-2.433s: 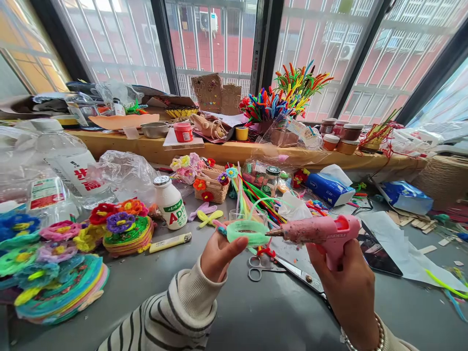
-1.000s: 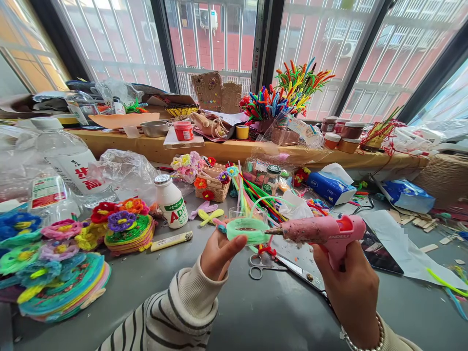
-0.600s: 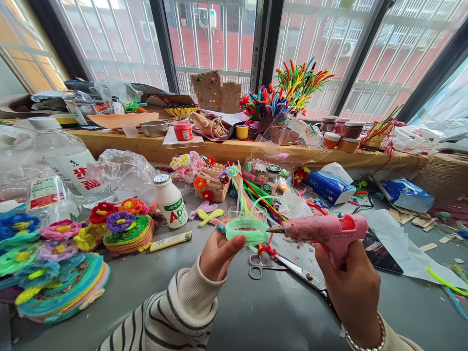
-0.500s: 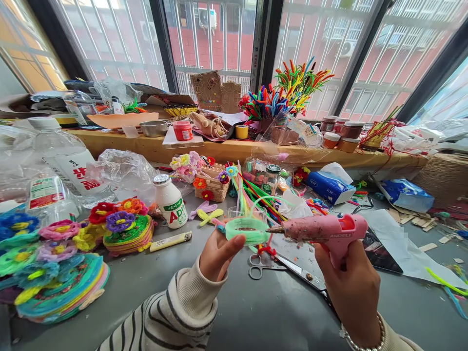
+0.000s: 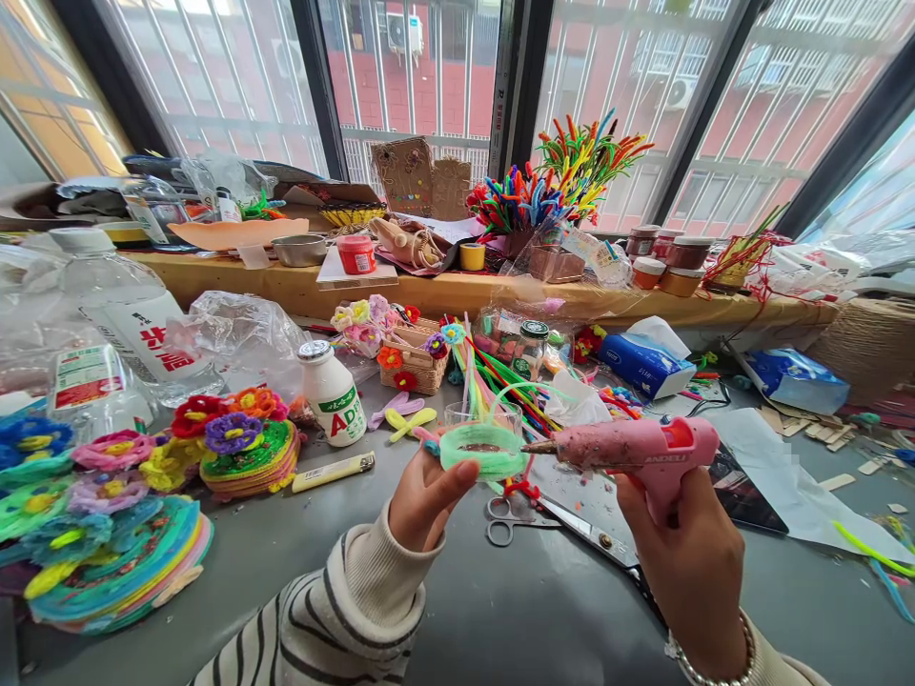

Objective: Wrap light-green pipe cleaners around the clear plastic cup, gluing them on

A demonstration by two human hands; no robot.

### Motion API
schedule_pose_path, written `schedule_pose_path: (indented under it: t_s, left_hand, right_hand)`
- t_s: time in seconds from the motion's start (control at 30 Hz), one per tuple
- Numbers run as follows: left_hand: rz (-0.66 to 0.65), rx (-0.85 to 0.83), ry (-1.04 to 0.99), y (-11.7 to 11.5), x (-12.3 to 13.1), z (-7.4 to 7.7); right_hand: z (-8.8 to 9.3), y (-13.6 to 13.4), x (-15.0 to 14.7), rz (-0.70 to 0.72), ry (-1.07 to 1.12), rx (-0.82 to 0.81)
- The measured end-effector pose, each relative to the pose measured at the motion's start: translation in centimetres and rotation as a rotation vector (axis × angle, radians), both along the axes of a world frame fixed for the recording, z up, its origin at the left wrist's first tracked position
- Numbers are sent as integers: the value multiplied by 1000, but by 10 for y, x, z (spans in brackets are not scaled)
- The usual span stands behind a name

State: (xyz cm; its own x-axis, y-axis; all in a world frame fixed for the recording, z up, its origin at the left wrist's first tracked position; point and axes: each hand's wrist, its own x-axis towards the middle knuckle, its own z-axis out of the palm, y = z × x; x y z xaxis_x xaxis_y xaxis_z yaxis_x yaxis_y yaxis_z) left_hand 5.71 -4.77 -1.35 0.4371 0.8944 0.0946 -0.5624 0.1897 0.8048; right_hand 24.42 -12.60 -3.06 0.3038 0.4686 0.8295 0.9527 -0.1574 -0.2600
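My left hand (image 5: 427, 495) pinches a light green pipe-cleaner ring (image 5: 482, 451) and holds it up above the grey table (image 5: 500, 610). My right hand (image 5: 690, 562) grips a pink hot glue gun (image 5: 633, 448) by its handle. The gun lies level, and its brown nozzle points left, just at the ring's right edge. Below the ring, a pair of scissors (image 5: 550, 519) rests on the table. A clear glass (image 5: 490, 416) stands right behind the ring.
Stacks of pipe-cleaner flower discs (image 5: 107, 534) lie at the left, beside a white AD bottle (image 5: 331, 393), a lighter (image 5: 333, 472) and large water bottles (image 5: 121, 314). A small basket (image 5: 415, 367), loose pipe cleaners (image 5: 500, 376), a blue tissue pack (image 5: 643, 367) and white paper (image 5: 786, 491) crowd the back and right.
Little has changed. The glue gun has shifted slightly right and its nozzle has drawn back a touch from the ring. My left hand keeps the ring in the same place.
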Motion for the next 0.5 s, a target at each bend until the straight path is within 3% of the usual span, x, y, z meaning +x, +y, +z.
schedule_pose_path:
  t_s: [0.5]
  left_hand:
    - [27,-14,-23,0,0,0]
  right_hand:
    - [-4,0,2,11,58,-25]
